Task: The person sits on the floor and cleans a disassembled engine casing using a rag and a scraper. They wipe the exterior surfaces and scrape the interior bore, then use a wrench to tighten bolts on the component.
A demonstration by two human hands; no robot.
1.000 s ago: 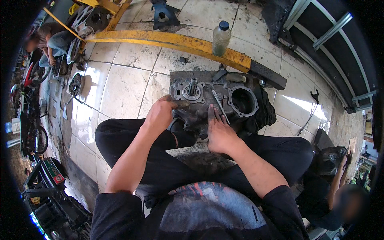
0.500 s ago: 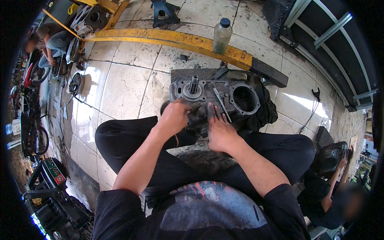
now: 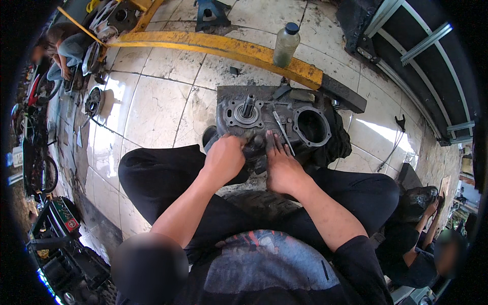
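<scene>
In front of me sits a greasy grey metal gearbox casing (image 3: 264, 124) with a splined shaft (image 3: 248, 105) standing up from a bearing at its left. A wide flanged round opening (image 3: 311, 127) is at its right. My left hand (image 3: 224, 156) is closed at the casing's near left edge; what its curled fingers grip, if anything, is hidden. My right hand (image 3: 283, 168) rests with blackened fingers stretched out on the near middle of the casing, holding nothing. Just right of those fingertips, a thin metal rod-like tool (image 3: 282, 129) lies slantwise on the casing.
Beyond the casing runs a yellow metal beam (image 3: 203, 42) with a capped plastic bottle (image 3: 286, 46) on it. A blue stand (image 3: 211, 15) is farther back. Dark cloth (image 3: 339, 137) bunches right of the casing. Two other people work at far left and lower right.
My left fist has come slightly nearer to me and to the right along the casing's near edge. My right hand stays in about the same place on the casing.
</scene>
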